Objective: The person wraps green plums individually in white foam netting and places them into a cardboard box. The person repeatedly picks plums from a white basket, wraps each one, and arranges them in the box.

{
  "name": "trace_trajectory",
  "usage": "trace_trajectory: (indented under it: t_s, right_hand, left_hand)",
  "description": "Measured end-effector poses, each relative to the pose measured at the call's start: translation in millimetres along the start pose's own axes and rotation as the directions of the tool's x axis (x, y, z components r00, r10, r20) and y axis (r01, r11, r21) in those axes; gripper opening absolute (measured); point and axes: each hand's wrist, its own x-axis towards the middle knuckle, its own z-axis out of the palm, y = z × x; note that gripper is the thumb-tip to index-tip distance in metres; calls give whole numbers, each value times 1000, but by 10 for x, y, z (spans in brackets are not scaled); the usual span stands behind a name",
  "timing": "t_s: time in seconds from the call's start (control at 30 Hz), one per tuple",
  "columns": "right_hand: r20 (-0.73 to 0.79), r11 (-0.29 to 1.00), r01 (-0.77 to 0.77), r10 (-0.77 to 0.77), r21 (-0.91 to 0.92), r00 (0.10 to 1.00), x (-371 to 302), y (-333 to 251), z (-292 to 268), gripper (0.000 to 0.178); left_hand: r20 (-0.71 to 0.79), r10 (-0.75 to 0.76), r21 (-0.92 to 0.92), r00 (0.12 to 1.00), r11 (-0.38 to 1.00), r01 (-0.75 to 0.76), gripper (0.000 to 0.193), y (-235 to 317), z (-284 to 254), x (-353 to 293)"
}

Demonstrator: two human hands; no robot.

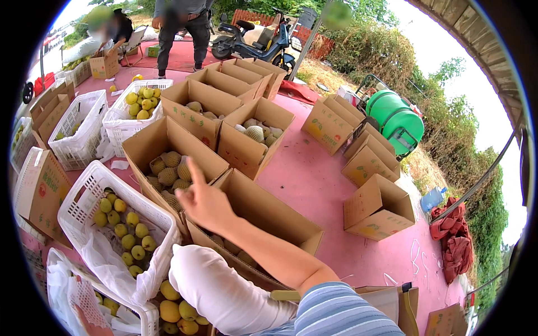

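My right hand (204,203) reaches out over the cartons, holding nothing, index finger stretched and the others partly bent. Beyond it stands an open carton (147,140) with several pears in foam nets (171,168). Under my forearm is another open carton (280,215), with netted pears partly hidden in its near end. At the lower left, what looks like my left hand (92,320) shows beside a white foam net (84,294); its fingers are unclear. A white crate (78,210) holds bare yellow-green pears (128,241) on white lining. More pears (179,311) lie beside my pale-clad knee (216,283).
More open cartons (246,151) stand ahead, some with netted pears. White crates (78,151) line the left. To the right are cartons (381,215) and a green round tank (395,120). A person (188,33) stands near an electric scooter (258,42); others sit farther back.
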Motion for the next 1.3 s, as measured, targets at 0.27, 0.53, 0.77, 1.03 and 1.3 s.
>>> trace_trajectory:
  t_s: [0.27, 0.53, 0.77, 1.03, 1.3]
  right_hand:
    - [-489, 240, -661, 844, 711, -221, -2791, 3522, -3445, 69]
    - [-366, 122, -525, 845, 842, -390, -3473, 3422, -2904, 86]
    - [-348, 162, -555, 905, 816, -247, -3174, 3393, -2770, 88]
    - [-297, 683, -593, 725, 426, 622, -347, 2553, -1996, 71]
    - [479, 982, 16, -107, 191, 872, 1173, -44, 762, 32]
  left_hand:
    - [-14, -35, 30, 999, 999, 35, 57, -292, 21, -14]
    - [-37, -60, 223, 998, 973, 67, 53, -526, -375, -108]
    - [-78, -105, 195, 991, 974, 118, 49, -229, -153, -273]
    - [-20, -363, -449, 931, 836, 316, 42, 350, 72, -231]
    - [-136, -447, -635, 884, 725, 268, 41, 575, -102, -402]
